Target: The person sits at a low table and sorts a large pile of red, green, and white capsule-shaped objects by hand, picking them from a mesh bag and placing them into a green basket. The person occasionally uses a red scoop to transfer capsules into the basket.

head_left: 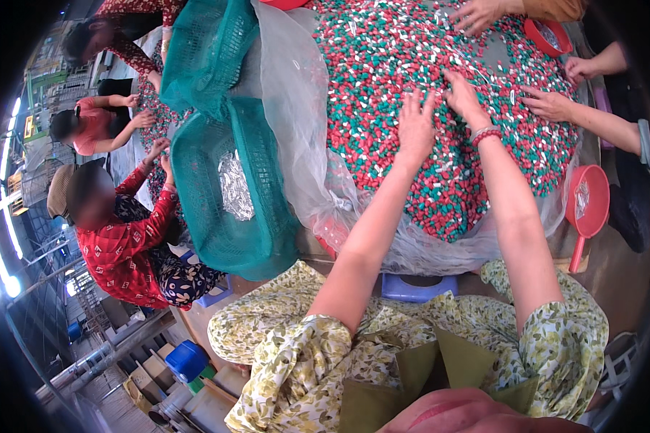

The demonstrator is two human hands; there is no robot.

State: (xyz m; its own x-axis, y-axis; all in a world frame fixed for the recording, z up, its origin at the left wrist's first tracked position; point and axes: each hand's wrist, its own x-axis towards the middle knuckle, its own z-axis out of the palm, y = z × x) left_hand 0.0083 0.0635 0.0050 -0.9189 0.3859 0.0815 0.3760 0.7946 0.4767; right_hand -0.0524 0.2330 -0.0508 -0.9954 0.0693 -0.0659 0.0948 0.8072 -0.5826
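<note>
A wide heap of small red, green and white pieces point(368, 108) is spread before me; their exact kind is too small to tell. My left hand point(417, 128) lies palm down on the heap, its fingers stretched out and a little apart. Just right of it and slightly farther off, my right hand point(462, 97) reaches into the pieces with extended fingers, a red beaded bracelet point(487, 135) at its wrist. Neither hand shows anything held. Under the heap, a see-through plastic sheet point(296, 108) bunches up along the near and left edges.
At left stand green net-lined baskets point(267, 245), the nearer one with silvery slim pieces point(235, 187). A red long-handled scoop point(588, 209) and a red bowl point(533, 32) lie at right. Other people's hands point(549, 105) work across the heap; a co-worker in red point(126, 245) sits at left.
</note>
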